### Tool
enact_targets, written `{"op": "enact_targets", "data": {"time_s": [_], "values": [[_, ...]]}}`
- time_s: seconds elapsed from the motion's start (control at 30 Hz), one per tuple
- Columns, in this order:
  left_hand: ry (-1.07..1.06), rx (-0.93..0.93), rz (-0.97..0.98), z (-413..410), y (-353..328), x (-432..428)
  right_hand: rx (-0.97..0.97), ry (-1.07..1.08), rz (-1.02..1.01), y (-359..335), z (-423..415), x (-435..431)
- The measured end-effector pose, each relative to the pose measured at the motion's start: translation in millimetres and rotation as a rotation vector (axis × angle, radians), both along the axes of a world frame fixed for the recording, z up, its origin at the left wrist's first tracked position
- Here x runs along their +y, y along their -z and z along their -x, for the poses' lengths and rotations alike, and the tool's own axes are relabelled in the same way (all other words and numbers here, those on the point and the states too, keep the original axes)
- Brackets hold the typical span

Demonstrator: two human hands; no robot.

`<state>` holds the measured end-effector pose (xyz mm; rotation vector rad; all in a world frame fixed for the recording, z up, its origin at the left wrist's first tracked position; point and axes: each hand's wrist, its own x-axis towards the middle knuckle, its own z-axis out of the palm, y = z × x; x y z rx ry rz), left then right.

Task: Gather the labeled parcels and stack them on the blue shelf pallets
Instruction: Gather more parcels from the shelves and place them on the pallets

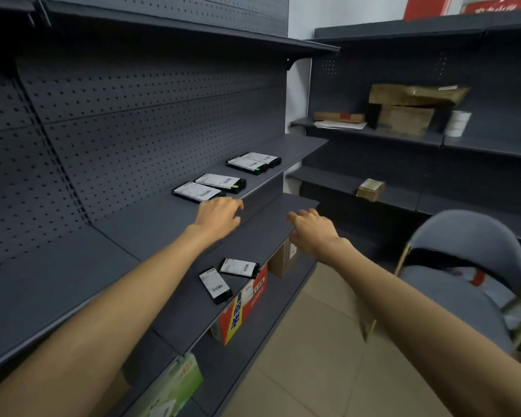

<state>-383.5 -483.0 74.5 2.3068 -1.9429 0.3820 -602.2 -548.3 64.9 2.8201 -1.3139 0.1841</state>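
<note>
Grey shelf edges [265, 184] sit under left hand [220, 216] and right hand [312, 231], fingers [234, 204] loose, gripping nothing.

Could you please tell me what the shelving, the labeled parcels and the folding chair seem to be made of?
The shelving looks like matt dark-grey painted metal: thin boards, perforated back panel. The labeled parcels seem wrapped in glossy black plastic with white paper labels; contents hidden. The folding chair appears to be grey padded upholstery on a brass-coloured metal frame.
</note>
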Motion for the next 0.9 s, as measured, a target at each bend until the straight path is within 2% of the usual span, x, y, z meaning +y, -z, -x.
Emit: {"op": "enact_targets", "data": {"time_s": [0.27,0.4,0.53,0.77,0.9], "values": [[-0.169,0.045,0.049,-84.8,17.3,-107.4,-0.056,-0.162,0.052,-10.2,-106.9,-123.8],[-0.272,0.032,0.005,-105.6,38.4,-136.9,0.016,-0.225,0.020,3.7,-138.7,-169.7],[-0.424,0.095,-0.039,-130.0,55.3,-157.5,-0.006,-0.284,-0.047,10.8,-186.4,-211.3],[-0.726,0.235,-0.038,-136.1,74.4,-196.0,0.081,-0.419,-0.125,38.4,-261.8,-266.1],[-0.899,0.313,-0.026,-127.9,74.4,-219.9,0.075,-0.466,-0.245,50.7,-279.9,-297.2]]}}
